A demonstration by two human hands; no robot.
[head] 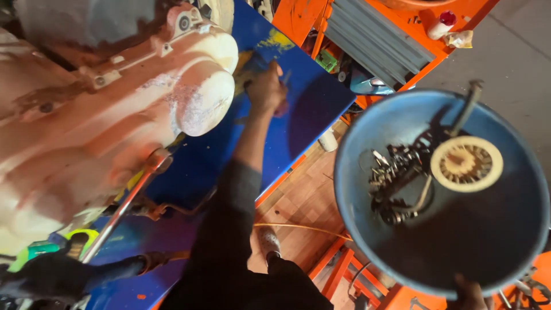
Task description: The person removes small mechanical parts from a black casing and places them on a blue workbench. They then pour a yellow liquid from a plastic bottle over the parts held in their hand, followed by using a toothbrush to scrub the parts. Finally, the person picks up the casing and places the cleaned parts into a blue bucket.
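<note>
- Nearest the lens: blue bowl [505, 241], held up at lower right; right hand [470, 293] grips its near rim, only fingertips showing at the frame's bottom edge. Closed on the rim, as far as can be seen.
- Bowl contents: round tan slotted disc [466, 163] at upper right of the bowl floor; black pliers [445, 123] lying with handles up toward the far rim; a tangle of small dark metal parts [396, 178] left of the disc, touching or overlapping the pliers' jaw end.
- Left hand [265, 89]: arm in dark sleeve stretched forward and up the frame, hand curled shut, resting on the blue board [310, 109]. Something small may be in the fingers; cannot tell what.
- Key relation: the bowl lies well to the right of the left hand, lower in frame and much closer to the camera. The right hand is on the bowl; the left is well apart from it. The left arm's long axis runs from the body up toward the board's far end.
- Just left of the left hand: pale, rust-stained cast housing [103, 115], its rounded end close to the knuckles, not clearly touching.
- Below the housing: chrome wrench [129, 204], lying diagonally on the board, head up at the housing's lower edge.
- Farther out: orange frame [413, 74] beyond the board; wooden floor [304, 201] below.
</note>
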